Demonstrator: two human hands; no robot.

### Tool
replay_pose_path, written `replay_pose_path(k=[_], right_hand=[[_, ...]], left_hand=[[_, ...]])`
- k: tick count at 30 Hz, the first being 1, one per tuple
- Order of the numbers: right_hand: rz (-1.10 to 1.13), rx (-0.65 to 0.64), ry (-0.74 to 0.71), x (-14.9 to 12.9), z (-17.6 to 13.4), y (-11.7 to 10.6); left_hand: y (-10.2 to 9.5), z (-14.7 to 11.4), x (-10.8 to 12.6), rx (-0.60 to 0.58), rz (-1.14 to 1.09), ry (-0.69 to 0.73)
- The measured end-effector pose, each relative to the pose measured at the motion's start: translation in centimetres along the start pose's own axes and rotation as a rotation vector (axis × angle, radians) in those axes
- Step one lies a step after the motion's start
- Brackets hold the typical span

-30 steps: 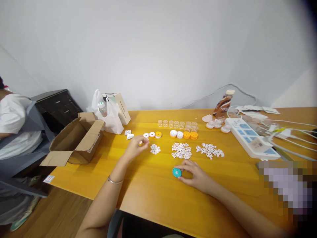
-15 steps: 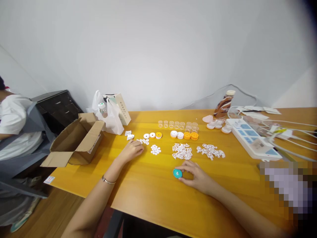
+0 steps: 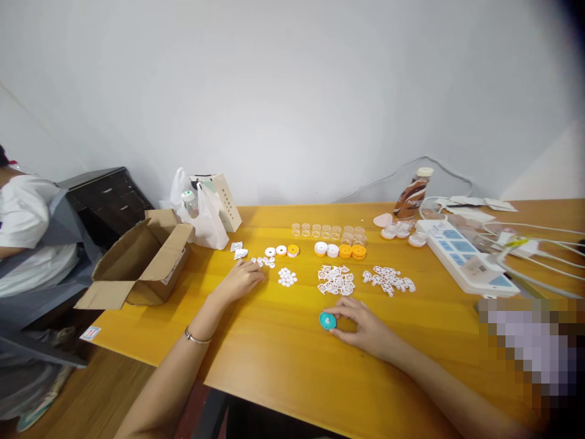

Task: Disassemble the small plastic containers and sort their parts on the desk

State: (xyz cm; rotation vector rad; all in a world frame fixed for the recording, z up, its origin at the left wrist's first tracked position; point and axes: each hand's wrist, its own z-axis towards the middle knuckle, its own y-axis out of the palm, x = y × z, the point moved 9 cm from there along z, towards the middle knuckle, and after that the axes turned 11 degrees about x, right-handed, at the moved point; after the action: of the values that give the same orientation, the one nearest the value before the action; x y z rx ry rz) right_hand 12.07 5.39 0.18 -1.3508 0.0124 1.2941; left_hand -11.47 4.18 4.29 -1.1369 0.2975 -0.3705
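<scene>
My right hand [image 3: 361,326] pinches a round teal disc [image 3: 328,321] with a small white centre by its right edge, thumb below and fingers above, over the front of the table. My left hand [image 3: 240,279] rests low at the table, its fingers curled together and pointing right; whatever may be under the fingertips is hidden. Just beyond it lie small white round pieces [image 3: 266,262], and to its right a pile of small white discs [image 3: 287,277]. Behind the teal disc lies a heap of white openwork pieces [image 3: 336,280], with a second heap [image 3: 388,279] further right.
White and orange round cases [image 3: 339,250] stand in a row, with clear rings [image 3: 326,230] behind. An open cardboard box [image 3: 150,268] and plastic bag [image 3: 208,219] stand left. A bottle [image 3: 412,194] and power strip [image 3: 466,259] are right. A person [image 3: 27,213] sits far left.
My left hand and the teal disc in my right hand have stayed almost in place. The disc's face is tilted very slightly differently.
</scene>
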Motion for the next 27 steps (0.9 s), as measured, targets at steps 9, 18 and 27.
replay_pose_path(k=[9, 18, 27], right_hand=[[0.005, -0.003, -0.004, 0.1, 0.0, 0.1], [-0.012, 0.001, -0.017, -0.4, 0.1, -0.1], [-0.02, -0.01, -0.028, -0.3, 0.1, 0.1]], left_hand=[[-2.1, 1.7, 4.4, 0.114, -0.236, -0.038], [2.0, 3.4, 13.9, 0.003, -0.61, -0.016], [3.0, 3.0, 13.5, 0.101, -0.732, -0.107]])
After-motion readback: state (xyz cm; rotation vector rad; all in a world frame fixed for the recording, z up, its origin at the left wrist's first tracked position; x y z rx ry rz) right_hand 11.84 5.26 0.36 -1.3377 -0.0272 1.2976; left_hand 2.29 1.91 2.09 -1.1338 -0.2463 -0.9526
